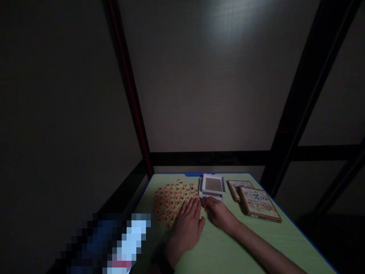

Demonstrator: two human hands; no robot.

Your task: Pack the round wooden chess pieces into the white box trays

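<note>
Many round xiangqi pieces (172,198) with red and black characters lie face up in a loose patch on the left of the table. My left hand (188,220) rests flat over the right part of the patch, fingers stretched forward and thumb apart, hiding some pieces. Just to its right, my right hand (216,210) has its fingers curled together at the patch's edge, in front of the white trays; whatever is between the fingertips is too hidden to name. The open white box trays (213,185) are stacked askew behind that hand.
Two flat xiangqi boxes with printed lids lie at the right: the nearer box (261,203) overlaps the farther box (240,186). The green table (228,247) has a blue edge. A wall (205,95) stands behind it. A blurred-out patch (127,243) covers the lower left.
</note>
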